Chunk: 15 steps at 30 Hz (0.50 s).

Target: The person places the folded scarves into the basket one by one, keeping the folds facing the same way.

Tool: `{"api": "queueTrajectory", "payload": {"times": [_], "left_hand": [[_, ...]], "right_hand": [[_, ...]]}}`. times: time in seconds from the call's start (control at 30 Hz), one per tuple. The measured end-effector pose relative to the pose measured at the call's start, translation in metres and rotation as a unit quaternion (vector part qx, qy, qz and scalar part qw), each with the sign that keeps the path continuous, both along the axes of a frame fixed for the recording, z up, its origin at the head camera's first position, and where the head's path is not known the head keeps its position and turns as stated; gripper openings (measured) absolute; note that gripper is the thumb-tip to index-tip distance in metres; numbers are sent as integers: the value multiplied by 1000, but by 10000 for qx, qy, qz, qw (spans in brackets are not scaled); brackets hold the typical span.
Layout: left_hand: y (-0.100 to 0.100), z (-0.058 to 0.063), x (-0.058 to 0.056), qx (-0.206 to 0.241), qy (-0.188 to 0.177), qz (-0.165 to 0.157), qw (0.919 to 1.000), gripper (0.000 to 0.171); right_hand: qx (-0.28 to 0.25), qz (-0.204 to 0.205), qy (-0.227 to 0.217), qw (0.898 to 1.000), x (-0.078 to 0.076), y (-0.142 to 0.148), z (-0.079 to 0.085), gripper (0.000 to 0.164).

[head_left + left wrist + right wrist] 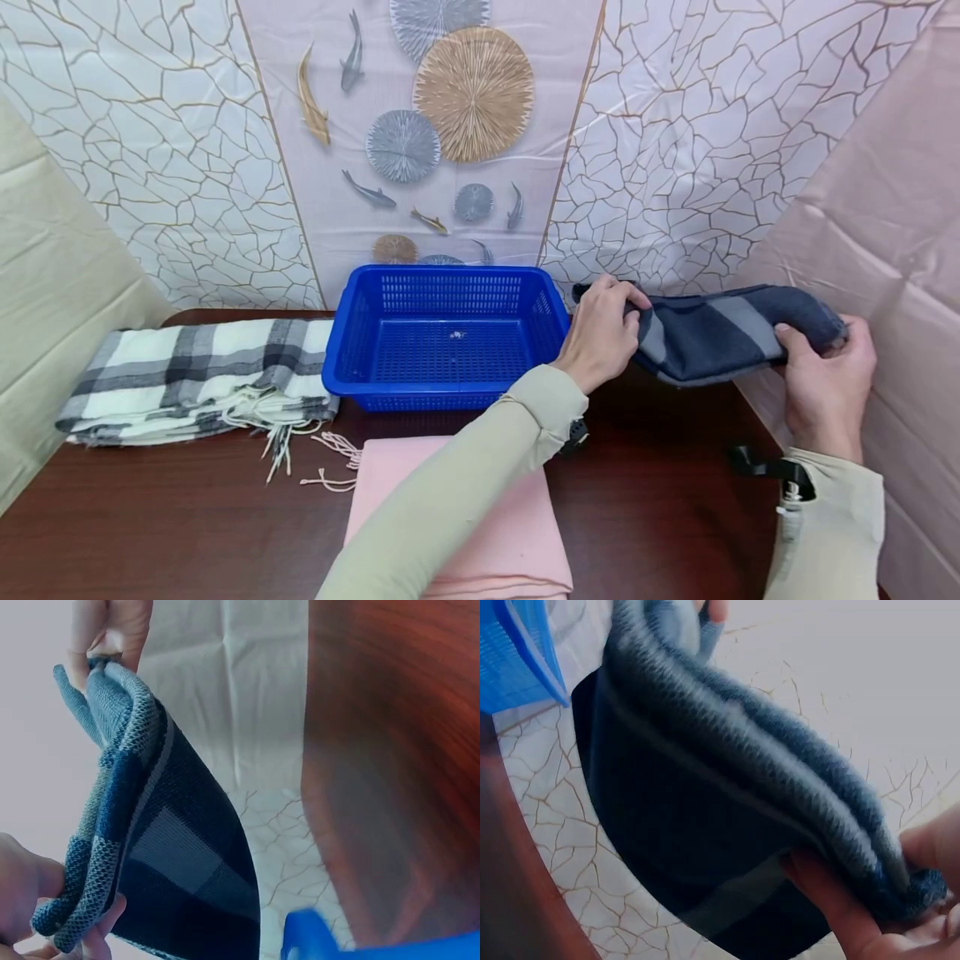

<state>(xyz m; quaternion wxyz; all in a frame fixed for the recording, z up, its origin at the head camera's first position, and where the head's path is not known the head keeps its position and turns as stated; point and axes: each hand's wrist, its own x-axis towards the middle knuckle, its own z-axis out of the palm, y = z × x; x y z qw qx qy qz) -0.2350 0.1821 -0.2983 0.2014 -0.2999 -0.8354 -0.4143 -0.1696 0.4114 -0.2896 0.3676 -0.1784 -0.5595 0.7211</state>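
A folded dark blue and grey knit scarf [697,333] is held up off the table at the right. My left hand [603,333] pinches one end of it, while the right hand [828,383] grips the other end with the thumb on top. Seen from the left wrist, the scarf [180,847] hangs below its thick folded edge, between the left hand [22,892] and the right hand [112,630]. In the right wrist view, the right fingers and thumb [832,900] clasp a corner of the fold.
A blue plastic basket [341,333] stands at the table's back. To its left lies a folded black-and-white checked scarf [202,367] with fringes. A folded pink scarf [517,517] lies in front, partly under the left forearm. Patterned cloth [652,125] hangs behind the table.
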Motion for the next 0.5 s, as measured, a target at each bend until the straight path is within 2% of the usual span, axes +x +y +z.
{"api": "queueTrajectory", "payload": {"times": [0.17,0.37,0.5], "left_hand": [[-17,8,-2,219,-5,68,9997,19],[-40,14,-3,458,19,-4,9989,18],[-55,16,-2,592,120,-56,9982,18]], "right_hand": [[274,98,137,9995,0,-14,3,32],[458,268,573,9969,0,-32,5,31],[835,352,750,9931,2,-45,6,30]]}}
